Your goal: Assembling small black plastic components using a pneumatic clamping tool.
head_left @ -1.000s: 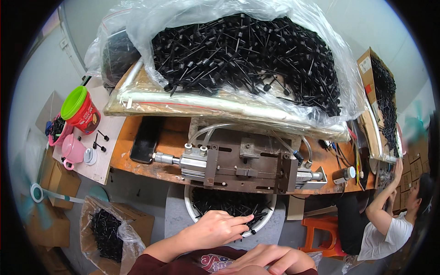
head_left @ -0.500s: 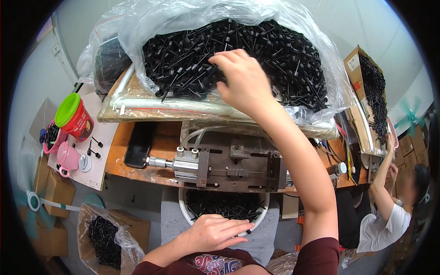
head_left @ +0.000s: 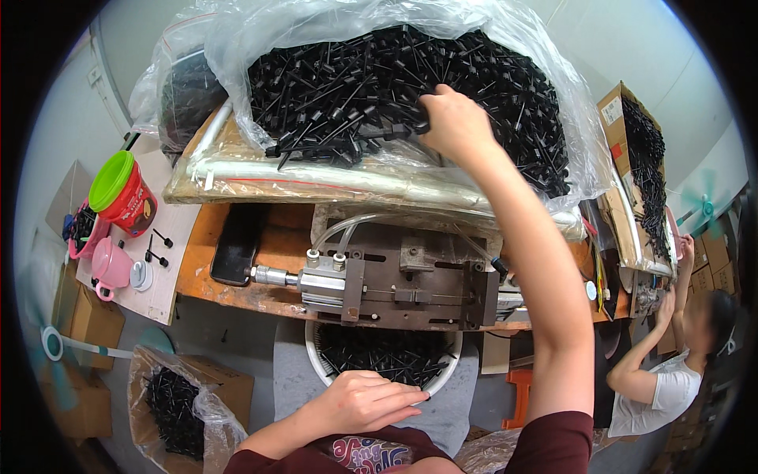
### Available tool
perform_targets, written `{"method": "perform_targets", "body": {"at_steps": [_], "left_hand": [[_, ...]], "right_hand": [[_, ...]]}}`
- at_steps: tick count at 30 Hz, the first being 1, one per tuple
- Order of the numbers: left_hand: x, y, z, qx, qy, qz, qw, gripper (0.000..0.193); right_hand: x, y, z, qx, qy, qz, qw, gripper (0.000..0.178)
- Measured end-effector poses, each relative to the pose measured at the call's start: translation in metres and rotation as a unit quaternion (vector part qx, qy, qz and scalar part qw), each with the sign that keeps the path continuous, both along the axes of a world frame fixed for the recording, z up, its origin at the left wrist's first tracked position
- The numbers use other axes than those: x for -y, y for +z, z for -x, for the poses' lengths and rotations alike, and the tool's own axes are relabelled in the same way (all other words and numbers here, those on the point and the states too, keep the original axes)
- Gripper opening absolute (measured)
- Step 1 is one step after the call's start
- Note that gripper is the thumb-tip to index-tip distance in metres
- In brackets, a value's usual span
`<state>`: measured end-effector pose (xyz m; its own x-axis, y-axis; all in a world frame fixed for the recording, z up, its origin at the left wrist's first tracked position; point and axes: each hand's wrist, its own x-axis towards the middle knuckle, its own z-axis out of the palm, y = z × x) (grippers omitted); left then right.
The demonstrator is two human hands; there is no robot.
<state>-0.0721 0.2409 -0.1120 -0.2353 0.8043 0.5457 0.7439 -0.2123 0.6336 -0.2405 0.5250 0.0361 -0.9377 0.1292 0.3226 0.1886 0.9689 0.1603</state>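
A large heap of black plastic parts with thin stems [head_left: 332, 87] fills a plastic-lined tray at the back. My right hand [head_left: 458, 122] is in the middle of this heap, its fingers curled in around some dark pieces; the fingertips are partly hidden. On my lap stands a round white basket [head_left: 454, 371] filled with similar black parts. My left hand [head_left: 367, 401] lies at its near rim, fingers stretched out side by side, with no part seen in its grasp. Between tray and basket sits a metal clamping fixture [head_left: 407, 288] with a cylinder and clear air tubes.
A dark phone [head_left: 235, 246] lies left of the fixture. Farther left are a red bucket with a green rim [head_left: 126, 193] and a pink cup [head_left: 112, 265]. A lined carton of black parts [head_left: 174, 415] stands on the floor. At right, a co-worker [head_left: 663, 387] sits by another box.
My right hand has moved to the right within the heap and its fingers have closed in among the parts. The left hand stays by the basket rim. The co-worker's arms have shifted.
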Motion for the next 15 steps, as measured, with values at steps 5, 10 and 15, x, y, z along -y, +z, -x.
{"method": "perform_targets", "body": {"at_steps": [5, 10, 15], "left_hand": [[-0.003, 0.004, 0.001, 0.004, -0.002, -0.02, 1.0, 0.026], [-0.005, 0.013, 0.007, 0.004, 0.002, -0.028, 1.0, 0.03], [-0.004, 0.018, 0.008, 0.01, 0.004, -0.027, 1.0, 0.033]], "right_hand": [[-0.031, 0.02, -0.03, 0.079, 0.041, 0.032, 0.996, 0.05], [-0.035, 0.02, -0.054, 0.018, 0.104, 0.013, 0.994, 0.039], [-0.033, 0.02, -0.068, 0.016, 0.126, 0.015, 0.992, 0.023]]}}
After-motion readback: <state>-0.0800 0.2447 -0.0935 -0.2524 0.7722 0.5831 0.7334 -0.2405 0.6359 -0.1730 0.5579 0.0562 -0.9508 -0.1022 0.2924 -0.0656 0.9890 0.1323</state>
